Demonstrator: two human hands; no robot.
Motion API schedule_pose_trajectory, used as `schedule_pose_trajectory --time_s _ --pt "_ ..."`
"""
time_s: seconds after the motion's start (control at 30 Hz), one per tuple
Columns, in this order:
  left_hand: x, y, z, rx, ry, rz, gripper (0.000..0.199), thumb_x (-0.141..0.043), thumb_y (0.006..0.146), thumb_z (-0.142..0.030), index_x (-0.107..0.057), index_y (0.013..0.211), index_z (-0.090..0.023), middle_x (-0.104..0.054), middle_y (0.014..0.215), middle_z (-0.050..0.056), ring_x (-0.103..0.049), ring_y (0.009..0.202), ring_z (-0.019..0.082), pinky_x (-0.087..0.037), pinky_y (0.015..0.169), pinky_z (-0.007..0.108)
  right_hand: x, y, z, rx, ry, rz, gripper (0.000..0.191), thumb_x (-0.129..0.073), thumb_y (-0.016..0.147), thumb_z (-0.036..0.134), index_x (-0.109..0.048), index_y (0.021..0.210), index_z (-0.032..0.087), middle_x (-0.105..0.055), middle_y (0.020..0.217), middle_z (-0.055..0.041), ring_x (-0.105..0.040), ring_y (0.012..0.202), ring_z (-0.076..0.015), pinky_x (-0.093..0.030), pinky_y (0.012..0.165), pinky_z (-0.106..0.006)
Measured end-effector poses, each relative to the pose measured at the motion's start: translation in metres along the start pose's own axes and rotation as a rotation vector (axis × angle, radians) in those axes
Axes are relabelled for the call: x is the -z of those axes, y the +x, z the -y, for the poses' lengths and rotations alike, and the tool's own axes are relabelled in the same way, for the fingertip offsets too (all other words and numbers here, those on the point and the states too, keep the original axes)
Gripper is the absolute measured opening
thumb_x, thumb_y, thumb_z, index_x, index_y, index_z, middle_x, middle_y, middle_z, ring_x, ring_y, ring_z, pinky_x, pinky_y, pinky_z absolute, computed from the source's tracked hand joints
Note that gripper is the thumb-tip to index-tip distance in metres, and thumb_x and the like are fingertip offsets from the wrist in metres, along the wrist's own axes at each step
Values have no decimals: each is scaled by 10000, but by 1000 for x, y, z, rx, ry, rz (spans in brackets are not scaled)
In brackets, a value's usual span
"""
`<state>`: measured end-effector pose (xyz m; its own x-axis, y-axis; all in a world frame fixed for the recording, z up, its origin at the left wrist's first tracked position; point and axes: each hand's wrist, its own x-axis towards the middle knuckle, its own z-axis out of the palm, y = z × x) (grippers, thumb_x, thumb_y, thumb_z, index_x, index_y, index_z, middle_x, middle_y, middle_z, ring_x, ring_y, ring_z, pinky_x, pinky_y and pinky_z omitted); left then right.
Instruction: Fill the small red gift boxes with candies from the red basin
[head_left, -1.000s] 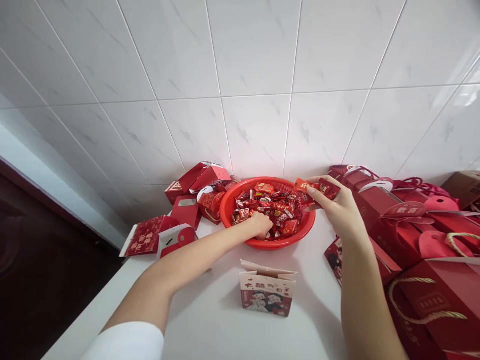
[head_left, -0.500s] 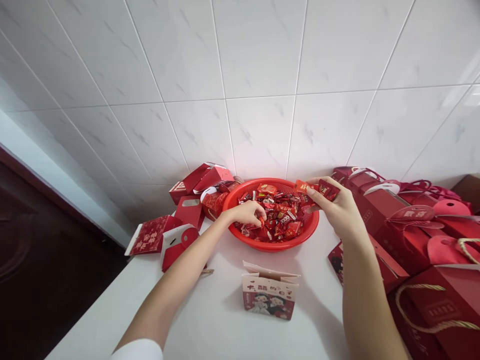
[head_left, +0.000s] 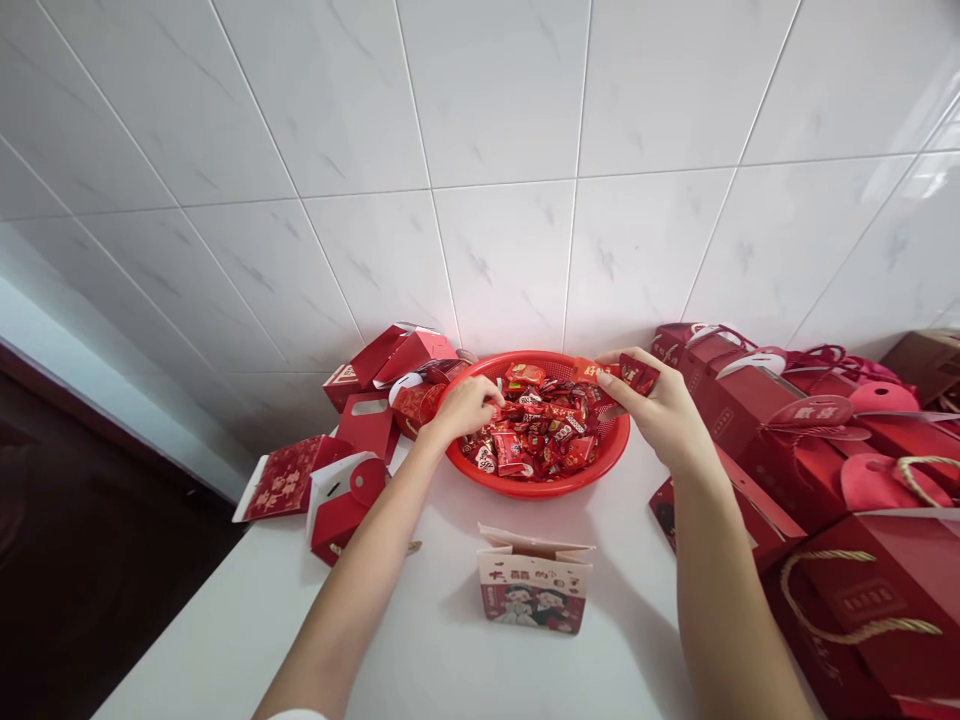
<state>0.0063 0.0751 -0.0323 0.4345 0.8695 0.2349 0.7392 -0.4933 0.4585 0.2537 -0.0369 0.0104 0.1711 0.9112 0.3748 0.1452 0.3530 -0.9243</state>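
A red plastic basket (head_left: 540, 488) full of red-wrapped sweets (head_left: 544, 425) stands near the tiled wall. Over its left side, my left hand (head_left: 469, 405) is closed, its fingertips pinched at a small red wrapper that is partly hidden. At the basket's right rim, my right hand (head_left: 652, 400) grips several red sweet packets (head_left: 596, 371) between thumb and fingers. Nearer to me, a small white and red box (head_left: 534, 590) with a printed couple stands upright, its top flaps open.
Red boxes (head_left: 367, 425), some unfolded, lie left of the basket. Many red gift boxes (head_left: 795, 440) with rope handles crowd the right side. Beneath them is a white table (head_left: 420, 660), with a tiled wall (head_left: 502, 260) behind. A dark area (head_left: 75, 560) lies beyond the table's left edge.
My left hand has lifted and moved left from the middle of the sweets towards the basket's left rim. My right hand still holds its packets. The view has shifted slightly.
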Motion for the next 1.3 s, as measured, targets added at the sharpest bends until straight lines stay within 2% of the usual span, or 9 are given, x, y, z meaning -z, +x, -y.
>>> schedule_pose_trajectory --time_s 0.1,0.2,0.3,0.47,0.7,0.87,1.0,1.17,1.3 --pt "2 4 -10 -79 139 -19 351 -510 686 -12 -788 790 -199 -723 1153 68 -645 1117 252 -487 1015 343 1 1 1 5 -14 -2 480 -776 734 590 -700 971 179 -693 861 -65 -659 727 -195 -579 556 -286" --pt "-7 5 -31 -190 107 450 337 -543 725 -57 -796 896 -199 -767 1003 40 -702 921 183 -533 873 248 2 1 1 8 -29 6 485 -766 747 590 -690 982 173 -692 850 -65 -658 721 -191 -593 567 -295" --pt "-24 3 -55 -180 365 808 241 -673 720 -185 -793 928 -202 -781 890 60 -717 847 227 -550 792 280 1 1 2 14 -32 14 486 -756 755 595 -682 982 172 -685 838 -60 -655 698 -185 -599 566 -302" --pt "-45 5 -78 -106 692 857 283 -696 728 -266 -787 967 -146 -756 1072 198 -718 970 339 -553 865 397 0 1 3 13 -33 33 479 -746 761 596 -673 971 171 -685 883 -66 -643 667 -169 -600 547 -301" --pt "-50 18 -69 -6 555 1021 174 -671 650 -259 -755 723 -125 -753 823 180 -700 732 320 -559 720 405 3 3 0 21 -35 23 471 -743 771 585 -667 988 173 -673 850 -63 -659 704 -188 -594 560 -298" --pt "-47 22 -56 -24 313 1082 90 -676 584 -210 -620 518 -185 -651 591 56 -604 596 232 -501 647 349 6 3 -1 27 -37 15 469 -744 774 581 -671 990 171 -679 846 -66 -667 706 -194 -586 557 -296" --pt "-47 22 -49 -9 140 1079 68 -661 575 -167 -598 583 -191 -577 551 -16 -525 547 173 -416 565 290 7 3 1 30 -48 7 463 -748 770 578 -676 976 169 -687 842 -64 -662 682 -186 -578 540 -289" --pt "-34 24 -35 -173 -173 849 207 -757 605 -296 -599 666 -178 -505 610 -47 -463 606 139 -353 576 260 8 2 4 27 -32 0 443 -756 766 560 -683 961 169 -701 886 -68 -663 713 -183 -601 561 -291" --pt "-19 20 -21 -152 -390 619 270 -778 639 -364 -642 748 -158 -567 728 -28 -530 721 161 -409 697 268 8 2 4 35 -24 3 435 -758 762 559 -682 942 171 -706 886 -66 -661 719 -179 -620 586 -304"
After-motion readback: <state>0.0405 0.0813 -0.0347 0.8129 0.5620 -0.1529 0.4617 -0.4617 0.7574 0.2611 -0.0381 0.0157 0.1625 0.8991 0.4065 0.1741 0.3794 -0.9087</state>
